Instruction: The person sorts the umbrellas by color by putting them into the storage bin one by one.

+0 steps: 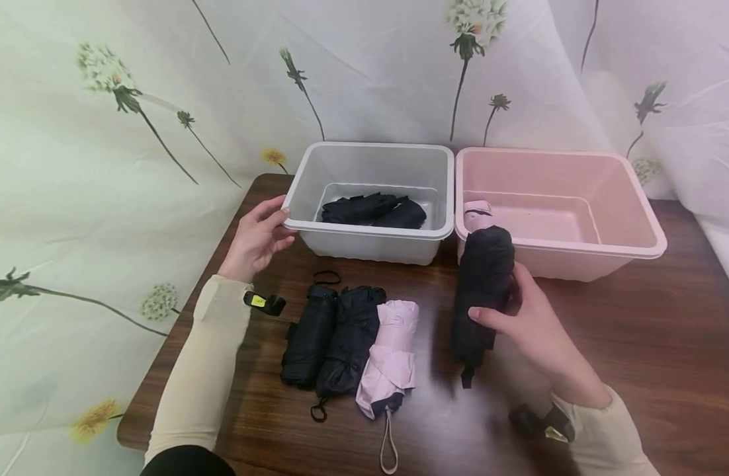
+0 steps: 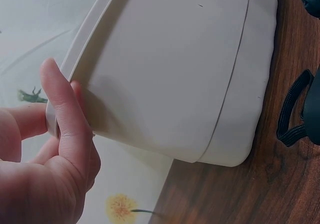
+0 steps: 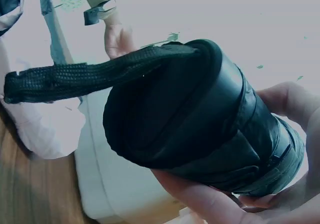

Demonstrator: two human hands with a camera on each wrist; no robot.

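Note:
My left hand (image 1: 257, 237) pinches the left corner of the grey bin's rim; the left wrist view shows thumb and fingers around the grey bin (image 2: 170, 74). In that bin lie black folded umbrellas (image 1: 370, 208). My right hand (image 1: 534, 324) holds a black folded umbrella (image 1: 482, 284) above the table, in front of the pink bin (image 1: 561, 248). In the right wrist view, fingers wrap the black umbrella (image 3: 200, 119), whose strap hangs off its end. A pink folded umbrella (image 1: 477, 213) shows inside the pink bin, partly hidden behind the held one.
On the brown table (image 1: 656, 357), two black folded umbrellas, one at the left (image 1: 311, 337) and one in the middle (image 1: 351, 344), lie beside a pink folded umbrella (image 1: 391, 354). Both bins stand side by side against a flower-patterned cloth (image 1: 370, 66).

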